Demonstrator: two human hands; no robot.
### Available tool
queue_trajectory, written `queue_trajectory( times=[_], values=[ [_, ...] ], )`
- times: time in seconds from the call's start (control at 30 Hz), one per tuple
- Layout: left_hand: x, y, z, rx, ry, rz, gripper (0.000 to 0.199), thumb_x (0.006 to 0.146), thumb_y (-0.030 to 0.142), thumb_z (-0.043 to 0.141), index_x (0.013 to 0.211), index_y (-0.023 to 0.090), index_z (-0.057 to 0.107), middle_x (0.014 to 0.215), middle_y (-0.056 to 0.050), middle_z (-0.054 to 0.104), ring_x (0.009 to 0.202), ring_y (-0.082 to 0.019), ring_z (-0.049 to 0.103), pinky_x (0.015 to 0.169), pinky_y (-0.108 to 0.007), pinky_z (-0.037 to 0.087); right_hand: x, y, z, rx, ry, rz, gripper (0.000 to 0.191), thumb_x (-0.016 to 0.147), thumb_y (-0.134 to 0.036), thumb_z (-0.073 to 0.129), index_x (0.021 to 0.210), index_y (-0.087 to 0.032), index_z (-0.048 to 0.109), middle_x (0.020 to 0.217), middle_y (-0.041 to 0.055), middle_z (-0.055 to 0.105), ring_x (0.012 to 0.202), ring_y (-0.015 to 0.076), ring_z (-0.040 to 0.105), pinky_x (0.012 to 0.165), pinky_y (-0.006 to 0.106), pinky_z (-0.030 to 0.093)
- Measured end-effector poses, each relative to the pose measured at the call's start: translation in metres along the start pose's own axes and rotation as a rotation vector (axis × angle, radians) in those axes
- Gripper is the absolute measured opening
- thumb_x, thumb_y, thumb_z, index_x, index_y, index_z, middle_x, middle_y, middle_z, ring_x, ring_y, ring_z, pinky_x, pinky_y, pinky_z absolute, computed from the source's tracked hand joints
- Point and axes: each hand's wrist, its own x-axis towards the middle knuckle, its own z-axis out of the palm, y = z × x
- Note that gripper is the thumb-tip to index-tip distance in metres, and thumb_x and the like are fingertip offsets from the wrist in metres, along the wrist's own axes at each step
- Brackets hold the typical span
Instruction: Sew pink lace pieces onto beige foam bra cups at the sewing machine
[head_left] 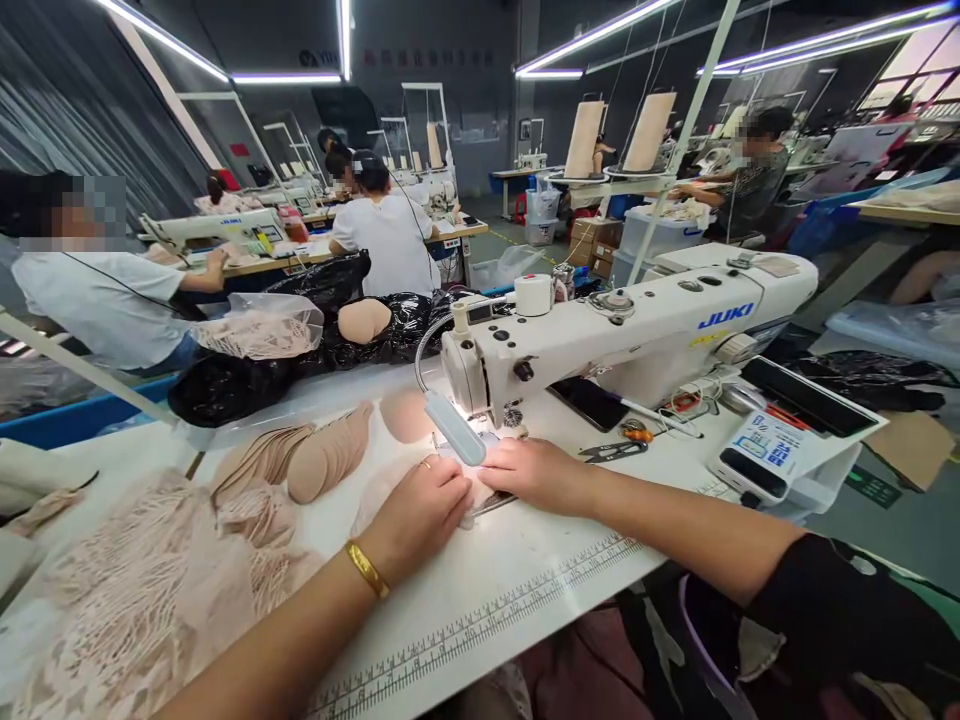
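Under the needle area of a white sewing machine (637, 325), both hands meet over a piece of pale beige fabric (484, 492). My left hand (426, 508), with a gold bangle at the wrist, has its fingers bent and pressed together on the fabric's left side. From the right, my right hand (536, 474) pinches down at the fabric's edge, close to the lit needle area. A grey lamp (456, 428) hides part of the needle area. Stacked beige pads (330, 462) lie left of the hands, with lacy beige fabric (150, 590) nearer the front left.
Thread snips (616, 450), a black phone (589, 400) and a white tray (832, 480) lie on the right. Black plastic bags (225, 385) sit behind the table (465, 640). Other people work at machines farther back. Two thread cones (583, 140) stand behind the machine.
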Motion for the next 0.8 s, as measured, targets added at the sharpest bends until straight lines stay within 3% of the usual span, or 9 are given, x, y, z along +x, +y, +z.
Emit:
queue_trajectory(
  times=[0.17,0.27,0.5,0.8],
  values=[
    [0.000,-0.004,-0.004,-0.043,0.065,0.059,0.026,0.103,0.018,0.046,0.086,0.018,0.066,0.108,-0.009,0.069,0.093,-0.023,0.059,0.082,-0.037,0.050,-0.009,0.004,-0.001,0.048,0.078,0.032,0.027,0.091,-0.005,0.056,0.105,-0.022,0.072,0.102,0.0025,0.069,0.084,0.0175,0.051,0.073,0.028,0.039],
    [-0.003,-0.003,0.001,0.003,0.099,0.096,0.027,0.104,0.016,0.044,0.082,0.018,0.060,0.109,-0.009,0.070,0.091,-0.022,0.060,0.083,-0.038,0.048,-0.011,0.003,-0.002,0.073,0.058,0.035,0.027,0.091,-0.005,0.056,0.102,-0.023,0.073,0.094,0.0022,0.066,0.080,0.0170,0.048,0.068,0.028,0.036],
    [-0.001,0.003,0.007,0.059,0.039,0.067,0.027,0.107,0.019,0.039,0.091,0.018,0.061,0.090,-0.005,0.067,0.077,-0.021,0.053,0.074,-0.038,0.042,-0.014,0.004,-0.010,0.115,-0.020,0.003,0.027,0.097,-0.007,0.049,0.098,-0.021,0.072,0.093,0.0017,0.067,0.083,0.0172,0.047,0.066,0.028,0.034],
    [0.001,0.004,0.015,0.053,0.111,0.060,0.022,0.105,0.020,0.043,0.104,0.017,0.065,0.091,-0.008,0.067,0.076,-0.022,0.053,0.072,-0.037,0.044,-0.015,0.004,-0.009,0.129,-0.001,0.051,0.023,0.096,-0.007,0.050,0.092,-0.019,0.069,0.091,0.0025,0.065,0.080,0.0164,0.045,0.065,0.027,0.034]
  ],
)
